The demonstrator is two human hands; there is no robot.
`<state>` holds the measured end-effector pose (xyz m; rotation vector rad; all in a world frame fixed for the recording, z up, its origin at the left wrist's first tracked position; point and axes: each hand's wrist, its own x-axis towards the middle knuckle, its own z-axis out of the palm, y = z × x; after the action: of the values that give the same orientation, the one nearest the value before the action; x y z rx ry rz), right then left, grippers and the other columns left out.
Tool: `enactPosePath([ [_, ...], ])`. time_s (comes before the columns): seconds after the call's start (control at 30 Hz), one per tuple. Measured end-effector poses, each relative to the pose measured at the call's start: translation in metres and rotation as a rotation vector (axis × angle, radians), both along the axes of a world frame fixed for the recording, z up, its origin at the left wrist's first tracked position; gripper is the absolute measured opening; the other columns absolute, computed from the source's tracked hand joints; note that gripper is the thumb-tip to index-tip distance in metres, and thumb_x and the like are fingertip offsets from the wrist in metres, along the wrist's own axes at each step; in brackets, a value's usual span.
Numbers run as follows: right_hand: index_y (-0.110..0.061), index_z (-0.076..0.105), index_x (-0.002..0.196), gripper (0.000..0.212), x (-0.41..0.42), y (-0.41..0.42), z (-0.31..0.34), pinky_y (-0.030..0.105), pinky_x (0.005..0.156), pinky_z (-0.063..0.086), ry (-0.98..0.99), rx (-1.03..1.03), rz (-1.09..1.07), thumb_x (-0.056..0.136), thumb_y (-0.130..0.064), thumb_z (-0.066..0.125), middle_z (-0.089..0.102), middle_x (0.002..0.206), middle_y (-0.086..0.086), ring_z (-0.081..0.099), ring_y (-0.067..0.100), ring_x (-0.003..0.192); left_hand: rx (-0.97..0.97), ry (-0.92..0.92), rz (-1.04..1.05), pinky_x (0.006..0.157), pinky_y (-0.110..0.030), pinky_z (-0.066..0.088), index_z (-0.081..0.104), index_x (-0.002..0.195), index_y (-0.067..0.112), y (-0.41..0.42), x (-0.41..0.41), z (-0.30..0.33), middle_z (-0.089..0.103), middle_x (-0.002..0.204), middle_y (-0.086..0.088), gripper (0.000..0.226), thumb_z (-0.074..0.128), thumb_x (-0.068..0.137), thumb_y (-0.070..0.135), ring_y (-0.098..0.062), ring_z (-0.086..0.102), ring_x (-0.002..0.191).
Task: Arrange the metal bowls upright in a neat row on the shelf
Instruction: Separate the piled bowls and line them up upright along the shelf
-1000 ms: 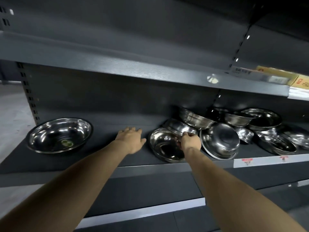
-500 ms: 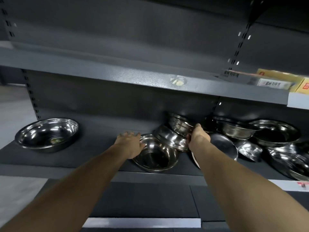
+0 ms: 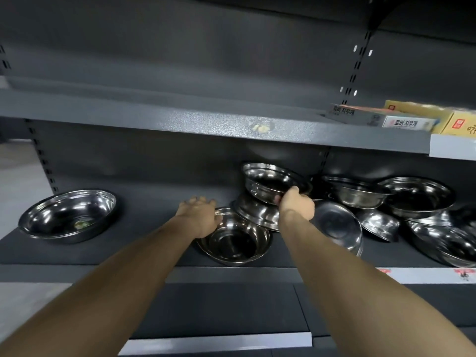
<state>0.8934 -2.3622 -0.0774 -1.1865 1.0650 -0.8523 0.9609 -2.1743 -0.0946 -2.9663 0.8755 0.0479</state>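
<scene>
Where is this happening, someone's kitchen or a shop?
Most likely a shop aisle, not a kitchen. The dark metal shelf hangs on slotted uprights, price tags are stuck along its front edge, and boxed goods sit on the shelf above. Many alike metal bowls are piled like stock.

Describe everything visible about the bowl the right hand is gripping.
The gripped bowl is shiny metal, apparently steel, round with a flared rim and a ribbed band under it. It is raised above the shelf, tilted with its dark, empty inside facing the camera. The right hand pinches its near rim, thumb on top. It hangs just above another tilted bowl; whether they touch is unclear.
</scene>
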Motion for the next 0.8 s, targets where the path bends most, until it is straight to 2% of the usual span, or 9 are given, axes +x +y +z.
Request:
enactPosePath([
  [0.07,-0.010,0.061,0.072,0.029,0.002,0.018,-0.001,0.011,0.041,0.043,-0.043,-0.005,0.032,0.091,-0.026,0.047,0.053,0.029,-0.008,0.056,-0.004,0.032,-0.009,-0.024,0.036,0.116,-0.048,0.029,0.027,0.153,0.013,0.013,0.005,0.004,0.038,0.153,-0.012,0.066,0.034,0.100,0.052,-0.031,0.032,0.143],
  [0.17,-0.005,0.064,0.076,0.028,0.010,0.046,-0.010,0.006,0.031,0.035,-0.067,-0.010,0.127,0.092,-0.022,0.049,0.054,0.030,-0.007,0.051,-0.002,0.026,-0.040,-0.041,0.134,0.119,-0.048,0.024,0.012,0.157,0.006,0.044,0.016,0.008,0.027,0.159,-0.013,0.074,0.036,0.101,0.048,-0.030,0.025,0.147],
  [0.27,-0.008,0.060,0.071,0.025,0.022,0.081,-0.018,0.008,0.051,0.046,-0.080,0.000,0.229,0.090,-0.020,0.051,0.060,0.037,-0.002,0.060,0.005,0.038,-0.024,-0.044,0.213,0.119,-0.048,0.023,0.011,0.157,0.003,0.084,0.025,0.008,0.022,0.161,-0.014,0.075,0.035,0.101,0.048,-0.032,0.021,0.149],
  [0.37,-0.012,0.055,0.065,0.025,0.038,0.117,-0.027,0.029,0.072,0.053,-0.077,0.023,0.359,0.089,-0.020,0.052,0.069,0.055,0.007,0.068,0.021,0.058,0.015,-0.020,0.273,0.120,-0.049,0.021,0.011,0.156,0.002,0.123,0.029,0.004,0.019,0.162,-0.015,0.075,0.033,0.102,0.048,-0.033,0.017,0.150],
  [0.47,-0.009,0.056,0.070,0.022,0.056,0.151,-0.036,0.027,0.066,0.056,-0.079,0.075,0.463,0.090,-0.017,0.056,0.068,0.057,0.006,0.067,0.018,0.050,0.042,-0.016,0.327,0.120,-0.049,0.022,0.015,0.155,0.002,0.156,0.030,0.001,0.022,0.161,-0.015,0.073,0.033,0.102,0.049,-0.033,0.020,0.149],
  [0.57,-0.010,0.054,0.069,0.026,0.066,0.182,-0.049,0.025,0.057,0.056,-0.054,0.125,0.530,0.092,-0.021,0.060,0.063,0.041,-0.007,0.067,0.016,0.051,0.036,0.007,0.358,0.121,-0.048,0.019,0.015,0.155,0.003,0.181,0.030,-0.003,0.020,0.162,-0.015,0.073,0.034,0.101,0.048,-0.033,0.018,0.150],
  [0.63,-0.011,0.055,0.069,0.027,0.070,0.198,-0.060,0.033,0.070,0.060,-0.007,0.117,0.565,0.092,-0.024,0.060,0.061,0.038,-0.010,0.070,0.020,0.060,0.038,0.013,0.361,0.121,-0.048,0.019,0.015,0.156,0.005,0.193,0.031,-0.006,0.019,0.162,-0.015,0.072,0.035,0.101,0.048,-0.032,0.014,0.151],
  [0.7,-0.012,0.055,0.069,0.025,0.073,0.209,-0.071,0.041,0.081,0.059,0.011,0.120,0.564,0.092,-0.022,0.058,0.064,0.046,-0.006,0.072,0.025,0.067,0.035,0.019,0.357,0.121,-0.048,0.018,0.015,0.156,0.006,0.202,0.033,-0.008,0.017,0.163,-0.015,0.072,0.035,0.101,0.048,-0.031,0.011,0.152],
  [0.8,-0.011,0.059,0.072,0.024,0.075,0.215,-0.084,0.034,0.066,0.057,0.053,0.123,0.552,0.094,-0.022,0.056,0.067,0.061,-0.001,0.073,0.024,0.068,0.034,0.024,0.346,0.121,-0.049,0.018,0.016,0.156,0.005,0.206,0.037,-0.010,0.016,0.163,-0.014,0.072,0.036,0.101,0.048,-0.030,0.010,0.152],
])
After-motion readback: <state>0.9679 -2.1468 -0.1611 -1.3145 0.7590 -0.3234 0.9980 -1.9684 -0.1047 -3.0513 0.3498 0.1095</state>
